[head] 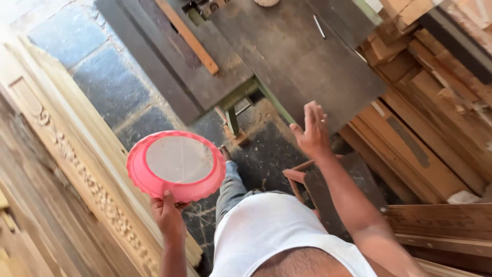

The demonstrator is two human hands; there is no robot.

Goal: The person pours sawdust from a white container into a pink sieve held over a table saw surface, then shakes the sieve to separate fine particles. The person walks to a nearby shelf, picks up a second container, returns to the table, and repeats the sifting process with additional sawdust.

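My left hand grips the near rim of a round pink plastic plate and holds it up over the floor, its pale flat centre facing me. My right hand is raised with fingers spread and holds nothing; a ring shows on one finger. It hovers near the front corner of a dark metal workbench. My white shirt and one leg in grey trousers fill the lower middle of the view.
A carved wooden door frame leans along the left. Stacked timber planks fill the right side. A wooden strip lies on the bench. A small wooden stool stands by my right leg on the dusty stone floor.
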